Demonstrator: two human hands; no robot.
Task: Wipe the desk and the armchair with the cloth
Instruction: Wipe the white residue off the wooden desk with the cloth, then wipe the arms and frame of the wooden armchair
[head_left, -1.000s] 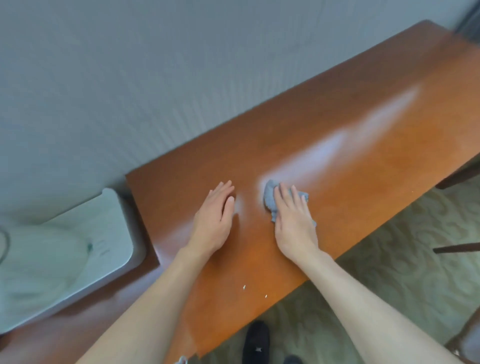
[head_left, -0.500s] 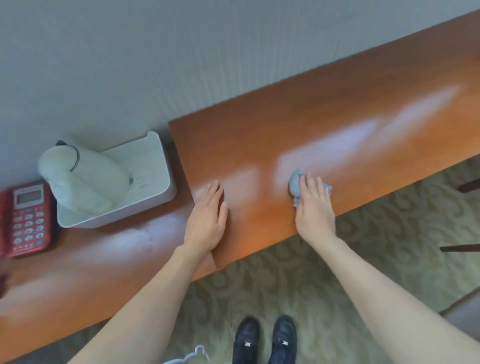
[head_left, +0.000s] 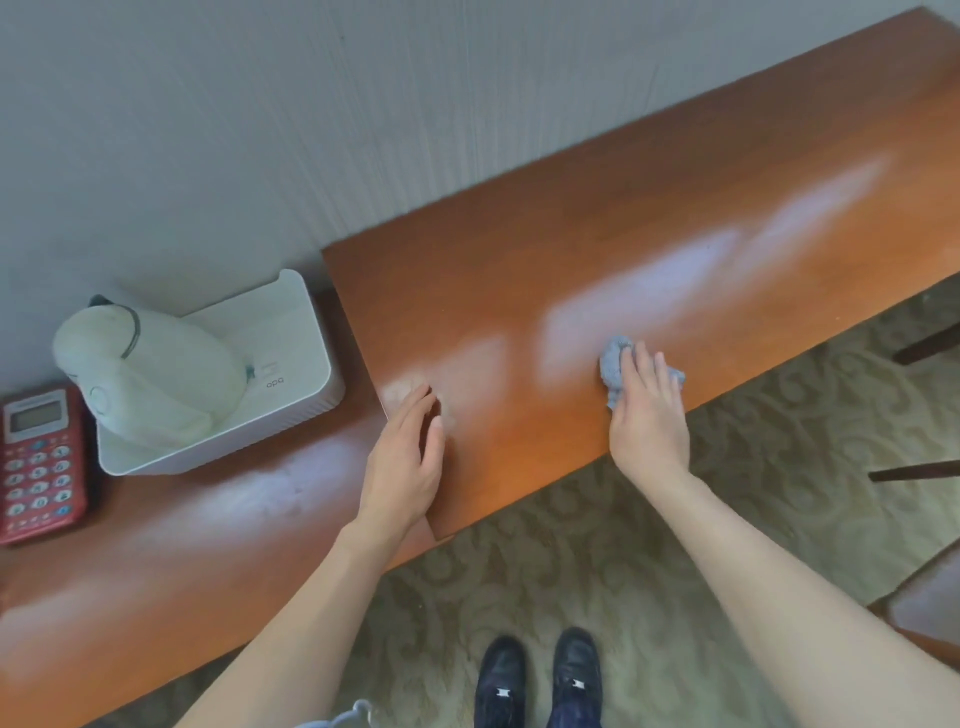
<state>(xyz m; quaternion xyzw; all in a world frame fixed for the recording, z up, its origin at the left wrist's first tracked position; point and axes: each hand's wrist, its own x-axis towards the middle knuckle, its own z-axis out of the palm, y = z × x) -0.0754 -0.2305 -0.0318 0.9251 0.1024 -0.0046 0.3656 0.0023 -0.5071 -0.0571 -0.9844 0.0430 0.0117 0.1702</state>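
Flat on the desk, right hand (fingers straight) over the cloth

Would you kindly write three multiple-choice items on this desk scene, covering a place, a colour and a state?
1. Where does the cloth lie?
A. on the desk, under the right hand
B. in the white tray
C. on the carpet

2. What colour is the phone?
A. blue
B. red
C. black

3. How is the left hand?
A. gripping the cloth
B. lifting the phone
C. open, holding nothing

Answers: 1 A, the grey cloth shows under the right fingers near the desk's front edge; 2 B, its casing is red; 3 C, its fingers are loosely extended at the desk's end.
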